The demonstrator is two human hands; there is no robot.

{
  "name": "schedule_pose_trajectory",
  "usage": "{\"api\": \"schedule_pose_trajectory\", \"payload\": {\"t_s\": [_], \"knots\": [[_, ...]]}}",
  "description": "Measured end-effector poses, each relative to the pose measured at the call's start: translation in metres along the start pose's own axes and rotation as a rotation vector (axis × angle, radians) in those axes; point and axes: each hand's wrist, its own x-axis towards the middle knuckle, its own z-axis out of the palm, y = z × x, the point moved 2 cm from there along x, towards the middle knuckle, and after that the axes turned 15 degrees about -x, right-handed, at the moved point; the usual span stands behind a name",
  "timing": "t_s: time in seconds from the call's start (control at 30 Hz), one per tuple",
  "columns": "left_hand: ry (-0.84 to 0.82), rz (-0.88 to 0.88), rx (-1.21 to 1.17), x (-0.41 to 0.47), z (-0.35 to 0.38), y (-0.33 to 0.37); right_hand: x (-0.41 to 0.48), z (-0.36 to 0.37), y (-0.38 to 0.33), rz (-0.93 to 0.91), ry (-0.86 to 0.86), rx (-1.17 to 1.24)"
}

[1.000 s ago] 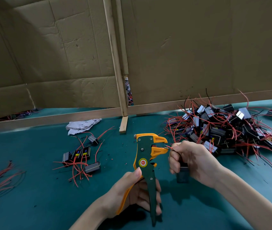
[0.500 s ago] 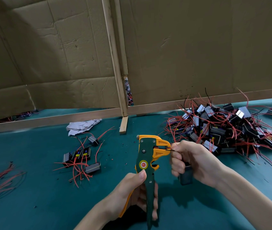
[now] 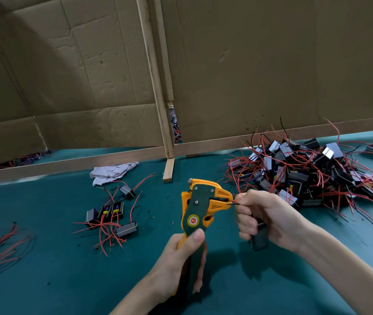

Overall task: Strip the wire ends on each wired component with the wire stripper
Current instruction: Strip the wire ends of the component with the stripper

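My left hand (image 3: pixel 178 264) grips the handles of a green and orange wire stripper (image 3: pixel 200 209), held upright with its jaws pointing right. My right hand (image 3: pixel 269 218) holds a small black wired component (image 3: pixel 259 237), whose body hangs below my fist. Its thin wire (image 3: pixel 234 203) runs from my fingertips into the stripper's jaws. The handles are squeezed close together.
A large heap of black components with red wires (image 3: pixel 313 173) lies at the right. A small group of components (image 3: pixel 110 214) lies at the left, near a crumpled white paper (image 3: pixel 110 171). Loose red wires (image 3: pixel 1 248) lie at the far left. A cardboard wall with a wooden frame (image 3: pixel 158 92) stands behind.
My left hand has squeezed the stripper's handles together, and the wire end has gone into the jaws. Both hands have shifted a little to the right.
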Motion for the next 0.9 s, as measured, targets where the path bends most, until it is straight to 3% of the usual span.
{"api": "schedule_pose_trajectory", "payload": {"t_s": [0.07,0.23,0.47,0.6,0.7,0.8,0.9], "knots": [[-0.117,0.026,-0.043,-0.002,-0.007,-0.01,0.0,0.001,0.0,0.0,0.0,0.012],[-0.205,-0.096,-0.215,0.005,-0.014,-0.016,-0.002,0.0,-0.003,-0.073,-0.01,-0.013],[-0.076,-0.111,-0.38,0.011,-0.016,-0.011,-0.008,0.006,-0.051,-0.438,0.035,-0.193],[0.0,-0.105,-0.477,0.014,-0.019,-0.011,0.004,0.033,-0.093,-0.551,0.171,-0.504],[0.048,-0.118,-0.527,0.017,-0.02,-0.011,0.037,0.074,-0.105,-0.544,0.155,-0.552],[0.075,-0.122,-0.543,0.017,-0.02,-0.009,0.079,0.122,-0.099,-0.529,0.18,-0.747],[0.067,-0.098,-0.483,0.016,-0.017,-0.008,0.111,0.158,-0.077,-0.468,0.089,-1.0]]}}
